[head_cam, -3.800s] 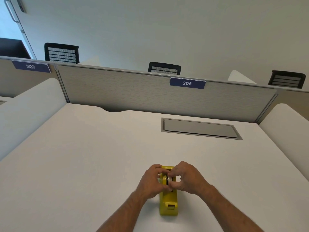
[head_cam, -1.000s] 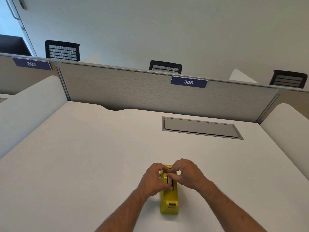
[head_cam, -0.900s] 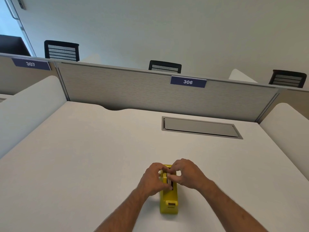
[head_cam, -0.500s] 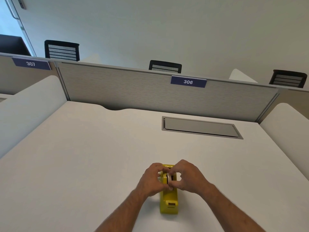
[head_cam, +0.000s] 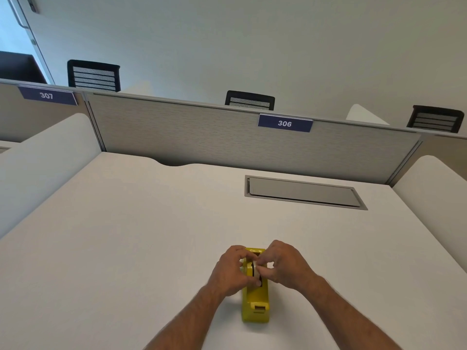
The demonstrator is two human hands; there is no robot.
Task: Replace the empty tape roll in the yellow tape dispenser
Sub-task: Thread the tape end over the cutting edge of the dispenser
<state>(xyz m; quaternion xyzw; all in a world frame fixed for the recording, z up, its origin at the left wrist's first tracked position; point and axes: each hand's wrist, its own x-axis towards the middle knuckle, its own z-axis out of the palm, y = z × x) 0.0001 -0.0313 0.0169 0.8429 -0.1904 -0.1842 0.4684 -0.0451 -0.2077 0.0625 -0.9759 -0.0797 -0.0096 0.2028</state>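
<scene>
The dispenser (head_cam: 255,298) lay near on the desk (head_cam: 126,236), long axis running near-to-far, and both hands, left (head_cam: 232,270) and right (head_cam: 284,265), pinched the roll (head_cam: 253,268) at its far cradle from either side, equally close.

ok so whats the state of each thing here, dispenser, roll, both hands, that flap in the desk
yellow tape dispenser: upright on the desk, cutter end toward the person
tape roll: at the dispenser's slot, pinched from both sides; cannot tell if seated
left hand: closed on the roll
right hand: closed on the roll
desk flap: shut
</scene>
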